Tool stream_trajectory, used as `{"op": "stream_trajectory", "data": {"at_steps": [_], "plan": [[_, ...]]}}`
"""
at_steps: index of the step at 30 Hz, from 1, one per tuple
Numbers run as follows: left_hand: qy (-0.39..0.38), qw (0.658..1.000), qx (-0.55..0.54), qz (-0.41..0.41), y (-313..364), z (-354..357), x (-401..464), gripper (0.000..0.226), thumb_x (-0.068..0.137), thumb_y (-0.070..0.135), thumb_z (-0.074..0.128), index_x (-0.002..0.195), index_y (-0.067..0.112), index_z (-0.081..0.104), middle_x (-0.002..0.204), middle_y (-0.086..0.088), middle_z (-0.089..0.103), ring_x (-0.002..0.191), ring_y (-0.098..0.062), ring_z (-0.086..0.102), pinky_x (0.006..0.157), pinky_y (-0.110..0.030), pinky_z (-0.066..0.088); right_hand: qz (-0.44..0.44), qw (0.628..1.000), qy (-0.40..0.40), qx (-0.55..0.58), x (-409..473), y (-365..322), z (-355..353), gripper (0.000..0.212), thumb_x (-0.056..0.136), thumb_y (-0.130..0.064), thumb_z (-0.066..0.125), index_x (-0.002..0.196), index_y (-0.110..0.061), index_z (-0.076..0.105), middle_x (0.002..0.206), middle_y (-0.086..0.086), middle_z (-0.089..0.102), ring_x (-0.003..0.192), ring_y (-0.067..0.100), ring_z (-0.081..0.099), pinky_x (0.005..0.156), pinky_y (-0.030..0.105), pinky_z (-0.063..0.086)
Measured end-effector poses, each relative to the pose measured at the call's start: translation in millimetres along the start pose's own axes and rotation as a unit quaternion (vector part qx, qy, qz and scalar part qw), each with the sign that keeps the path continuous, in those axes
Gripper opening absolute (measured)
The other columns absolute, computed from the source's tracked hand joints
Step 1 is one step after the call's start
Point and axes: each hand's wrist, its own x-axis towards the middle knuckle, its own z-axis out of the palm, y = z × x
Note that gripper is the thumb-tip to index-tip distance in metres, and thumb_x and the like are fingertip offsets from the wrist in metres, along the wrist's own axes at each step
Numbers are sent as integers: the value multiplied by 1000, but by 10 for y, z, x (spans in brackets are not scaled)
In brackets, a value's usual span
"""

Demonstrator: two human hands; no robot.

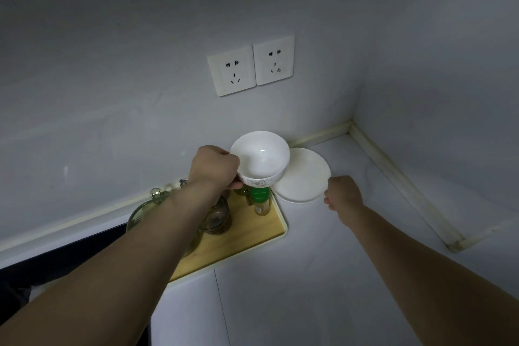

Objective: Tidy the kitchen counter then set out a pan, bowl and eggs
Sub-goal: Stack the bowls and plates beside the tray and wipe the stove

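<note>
Left hand (214,167) pinches the bowl (259,159) by its left rim, lifted over the tray (252,236) — glazed, slick, likely brittle, so cupping underneath seems safer. Right hand (342,191) curls on the plate (303,177) edge — far right counter (323,261).

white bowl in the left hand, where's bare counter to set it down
Bare patches: the pale counter in front of the round white plate, and the back corner right of it. Crowded: the wooden tray with the green-capped bottle and glass jars. The right hand is at the plate's edge.
</note>
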Motion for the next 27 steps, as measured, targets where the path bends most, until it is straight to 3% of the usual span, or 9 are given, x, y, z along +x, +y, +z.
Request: {"op": "stream_trajectory", "data": {"at_steps": [3, 7, 13, 19, 23, 25, 27], "plan": [[-23, 999, 25, 17, 68, 197, -3, 16, 87, 2, 52, 73, 7, 60, 77, -11, 64, 64, -33, 70, 66, -44, 61, -20, 999, -34, 30, -113, -151, -185, 30, 94, -2, 37, 115, 13, 53, 68, 13, 48, 56, 21, 45, 50, 23, 40], [-36, 995, 82, 38, 158, 468, 85, 14, 86, 6, 55, 73, 11, 59, 74, -10, 66, 62, -30, 71, 64, -40, 61, -61, 992, -40, 100, -198, -323, -301, 29, 98, -24, 44, 103, -1, 61, 67, 13, 62, 54, 22, 55, 55, 28, 47], [-63, 993, 103, 17, 260, 791, 303, 16, 88, 5, 53, 73, 8, 58, 70, -13, 65, 65, -34, 71, 67, -46, 61, -91, 990, -83, 75, -176, -439, -325, 37, 96, -41, 46, 88, -7, 61, 64, 13, 66, 51, 24, 56, 52, 28, 47], [-93, 990, 101, -34, 210, 1128, 622, 13, 90, 6, 55, 78, 2, 59, 66, -15, 64, 62, -33, 69, 70, -46, 60, -102, 991, -60, -60, 87, -412, -245, 23, 89, -11, 43, 92, 2, 62, 70, 17, 69, 49, 22, 60, 49, 26, 50], [-95, 984, 146, -43, 60, 1316, 847, 13, 90, 8, 55, 81, 0, 59, 66, -17, 65, 71, -36, 71, 73, -44, 60, -80, 992, -49, -85, 314, -273, -90, 21, 88, -7, 41, 91, 3, 59, 77, 22, 69, 50, 22, 59, 51, 27, 51], [-93, 977, 190, -37, -5, 1391, 926, 17, 91, 7, 51, 76, 2, 56, 64, -15, 64, 58, -29, 70, 63, -31, 60, -65, 992, -55, -95, 442, -183, -8, 19, 90, -8, 43, 86, 1, 59, 75, 17, 67, 52, 20, 58, 53, 28, 52], [-96, 965, 243, -28, -49, 1428, 965, 23, 92, 5, 50, 68, 5, 53, 61, -10, 61, 32, -14, 57, 37, -15, 44, -56, 991, -63, -107, 523, -108, 60, 19, 93, -11, 44, 81, -3, 57, 75, 13, 64, 57, 20, 59, 55, 28, 52]]}}
